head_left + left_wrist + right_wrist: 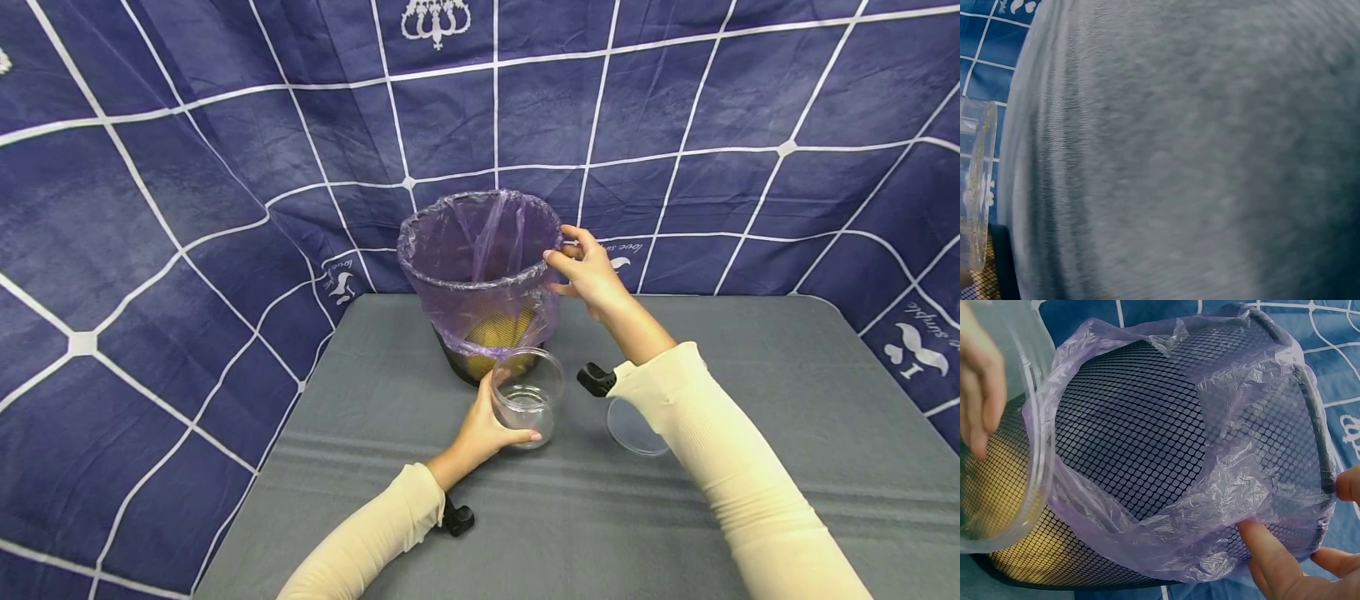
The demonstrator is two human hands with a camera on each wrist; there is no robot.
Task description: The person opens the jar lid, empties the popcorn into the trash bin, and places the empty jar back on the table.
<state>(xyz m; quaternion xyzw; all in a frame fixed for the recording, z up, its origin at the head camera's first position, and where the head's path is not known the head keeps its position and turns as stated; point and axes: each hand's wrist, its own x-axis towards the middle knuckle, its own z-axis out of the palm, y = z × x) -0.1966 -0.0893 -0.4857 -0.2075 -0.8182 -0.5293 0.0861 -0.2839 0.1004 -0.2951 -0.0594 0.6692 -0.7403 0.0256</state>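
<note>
A black mesh trash bin stands at the back of the table, lined with a purple plastic bag folded over its rim. My right hand grips the right side of that bagged rim, thumb on the inner side and fingers outside, as the right wrist view shows. In front of the bin my left hand holds a clear round plastic container, tilted, its open mouth toward the bin. Only an edge of this container shows in the left wrist view. Something yellow shows through the bin's mesh.
A clear round lid lies on the grey-covered table, partly hidden by my right sleeve. Blue checked cloth hangs behind the table and along its sides. Both wrists carry small black cameras.
</note>
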